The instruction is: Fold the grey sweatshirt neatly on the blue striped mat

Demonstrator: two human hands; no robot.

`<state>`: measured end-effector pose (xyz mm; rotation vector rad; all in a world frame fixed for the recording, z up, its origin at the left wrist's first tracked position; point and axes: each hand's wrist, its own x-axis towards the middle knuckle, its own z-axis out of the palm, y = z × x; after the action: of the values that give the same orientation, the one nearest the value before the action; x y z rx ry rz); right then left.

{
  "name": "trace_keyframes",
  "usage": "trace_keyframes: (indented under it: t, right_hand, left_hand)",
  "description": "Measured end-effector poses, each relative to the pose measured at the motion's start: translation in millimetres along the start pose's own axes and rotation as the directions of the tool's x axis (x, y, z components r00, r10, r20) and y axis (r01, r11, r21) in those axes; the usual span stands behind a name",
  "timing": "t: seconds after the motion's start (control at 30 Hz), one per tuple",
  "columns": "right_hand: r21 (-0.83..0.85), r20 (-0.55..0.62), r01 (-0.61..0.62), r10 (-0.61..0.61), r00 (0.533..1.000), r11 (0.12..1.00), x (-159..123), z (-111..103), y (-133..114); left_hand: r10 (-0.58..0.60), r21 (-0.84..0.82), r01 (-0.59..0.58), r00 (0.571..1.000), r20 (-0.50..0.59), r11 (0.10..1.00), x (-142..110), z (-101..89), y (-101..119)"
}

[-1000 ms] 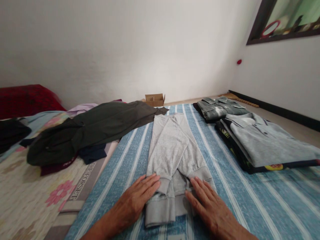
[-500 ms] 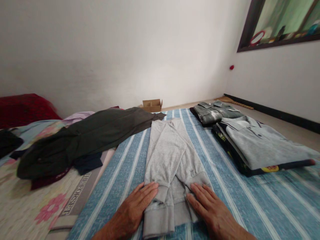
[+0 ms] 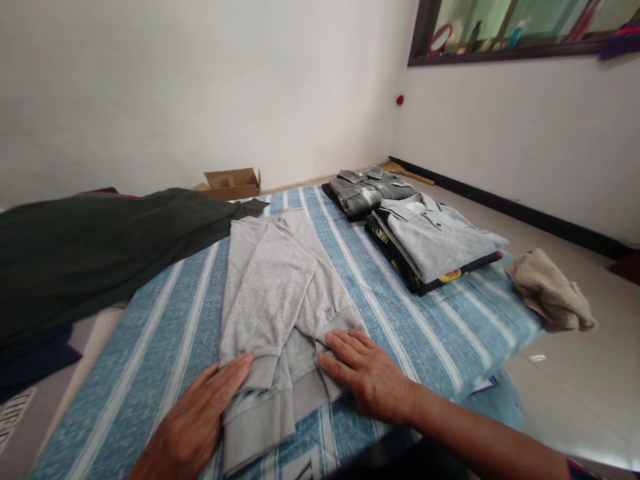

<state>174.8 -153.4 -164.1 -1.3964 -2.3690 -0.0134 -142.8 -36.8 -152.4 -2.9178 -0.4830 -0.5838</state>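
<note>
A light grey long-sleeved top [image 3: 270, 293] lies partly folded on a blue striped sheet [image 3: 400, 327], its sleeves laid down over the body toward the cuffs and hem. My left hand [image 3: 200, 407] rests flat along its left edge beside one cuff, fingers stretched out. On the other side, my right hand [image 3: 365, 373] lies on the right cuff with fingers extended and slightly spread. Neither hand grips the fabric. Part of the top's lower right edge is hidden beneath my right hand.
Folded shirts [image 3: 440, 233] are stacked at the right, with a folded dark grey garment [image 3: 370, 190] behind them. A dark green garment [image 3: 100, 247] spreads across the left. Beyond the bed stands an open cardboard box [image 3: 233, 183]. A beige cloth [image 3: 550, 290] hangs at the bed's right corner.
The view has turned to the right, so everything appears shifted left, and the beige cloth and floor have come into sight. Both hands stay at about the same places on the grey top.
</note>
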Motion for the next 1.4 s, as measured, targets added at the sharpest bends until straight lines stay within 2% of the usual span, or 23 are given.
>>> trace_keyframes:
  t: [0.3, 0.57, 0.77, 0.87, 1.0, 1.4]
  right_hand:
    - [0.002, -0.040, -0.013, 0.013, 0.999, 1.000, 0, 0, 0]
    - [0.013, 0.000, -0.021, 0.021, 1.000, 1.000, 1, -4, 0]
    - [0.020, -0.004, -0.019, 0.019, 1.000, 1.000, 1, -3, 1]
    - [0.027, 0.001, -0.021, 0.021, 1.000, 0.999, 1, -3, 1]
    - [0.033, 0.017, -0.028, 0.028, 0.999, 0.999, 2, -4, 1]
    - [0.031, 0.039, -0.038, 0.037, 0.999, 0.999, 3, -7, -1]
  left_hand:
    - [0.013, 0.022, -0.014, 1.000, 0.027, 1.000, 7, -4.2, 0]
    - [-0.001, 0.021, -0.001, 0.995, 0.098, 1.000, 9, -10.3, 7]
    - [-0.069, -0.034, 0.068, 0.998, -0.012, 0.997, 10, -4.1, 14]
    - [-0.050, -0.042, 0.047, 0.997, -0.062, 0.998, 13, -3.2, 19]
    - [-0.008, -0.035, 0.006, 0.997, -0.074, 0.999, 17, -3.1, 21]
    - [-0.005, -0.094, -0.005, 0.994, -0.109, 0.996, 21, -0.2, 26]
